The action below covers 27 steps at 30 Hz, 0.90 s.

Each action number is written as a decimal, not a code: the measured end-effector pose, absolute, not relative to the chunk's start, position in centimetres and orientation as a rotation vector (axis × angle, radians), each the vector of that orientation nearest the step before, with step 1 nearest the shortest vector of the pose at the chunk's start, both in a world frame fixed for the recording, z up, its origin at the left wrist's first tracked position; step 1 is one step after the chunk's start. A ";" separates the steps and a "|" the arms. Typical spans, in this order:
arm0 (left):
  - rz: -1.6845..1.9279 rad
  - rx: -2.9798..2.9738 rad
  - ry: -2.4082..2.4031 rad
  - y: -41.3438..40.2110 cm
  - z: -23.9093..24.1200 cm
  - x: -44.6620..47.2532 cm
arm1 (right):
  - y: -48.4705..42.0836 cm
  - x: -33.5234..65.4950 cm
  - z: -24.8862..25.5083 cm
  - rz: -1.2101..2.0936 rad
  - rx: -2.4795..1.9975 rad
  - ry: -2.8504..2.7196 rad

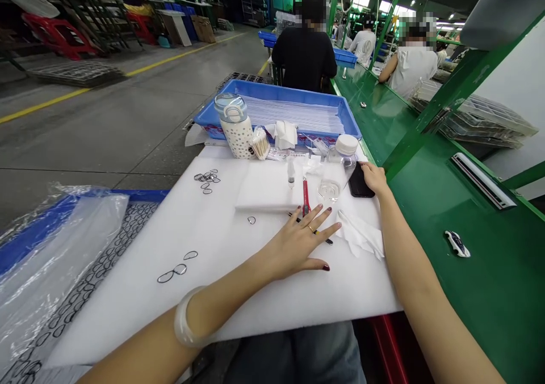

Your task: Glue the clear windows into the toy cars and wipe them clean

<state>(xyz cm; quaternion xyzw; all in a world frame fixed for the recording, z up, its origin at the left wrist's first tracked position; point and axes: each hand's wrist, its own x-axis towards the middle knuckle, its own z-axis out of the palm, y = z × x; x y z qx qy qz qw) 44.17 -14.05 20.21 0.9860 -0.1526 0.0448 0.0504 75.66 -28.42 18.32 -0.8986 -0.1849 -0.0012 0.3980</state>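
Note:
My left hand [304, 239] is spread flat over the white foam sheet [204, 307], its fingers apart. Under its fingers lies a dark slim tool [328, 240], partly hidden, and just beyond them a red-handled tool [305, 194]. At the sheet's right edge my right hand [374, 178] grips the side of a black phone [360, 184]. Left of the phone stand a clear bottle with a white cap [338, 168] and a small syringe [290, 171]. Crumpled white tissue [360, 233] lies below the phone. Several small dark-rimmed clear pieces [206, 178] are scattered at the left.
A spotted tumbler [234, 126] and cotton swabs [259, 144] stand before a blue tray [276, 92]. At the left is a plastic-covered tray of rings [91, 270]. The green conveyor [489, 310] on the right carries a toy-car-like piece [457, 243]. Other people sit ahead.

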 end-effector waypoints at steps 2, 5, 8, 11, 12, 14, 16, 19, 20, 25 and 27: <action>0.107 2.996 -0.468 -13.9 20.2 44.1 | -29.4 75.6 18.4 0.017 -2.217 -0.489; 0.048 2.982 -0.502 -13.7 19.8 44.1 | -30.9 75.4 18.2 0.040 -2.122 -0.491; 0.095 2.993 -0.543 -13.7 19.5 44.0 | -31.4 75.3 17.7 0.081 -2.054 -0.498; 0.208 2.999 -0.563 -13.7 19.5 43.9 | -31.0 75.3 17.2 0.111 -2.027 -0.492; 0.229 2.996 -0.573 -13.7 19.6 43.9 | -30.9 75.2 17.1 0.114 -2.024 -0.490; 0.260 2.991 -0.594 -13.6 19.9 43.9 | -30.7 75.1 17.0 0.116 -2.022 -0.492; 0.292 2.990 -0.607 -13.4 20.2 43.8 | -30.8 75.0 17.1 0.115 -2.027 -0.503; 0.339 2.992 -0.596 -12.9 20.2 43.8 | -31.0 75.0 17.4 0.125 -2.040 -0.512; 0.349 2.988 -0.589 -12.7 20.2 43.8 | -31.1 75.1 17.5 0.130 -2.032 -0.507; 0.338 3.003 -0.494 -11.8 20.1 43.7 | -31.2 75.6 17.8 0.117 -1.965 -0.439; 0.331 2.979 -0.444 -11.7 20.2 43.6 | -31.1 75.8 17.6 0.092 -1.979 -0.438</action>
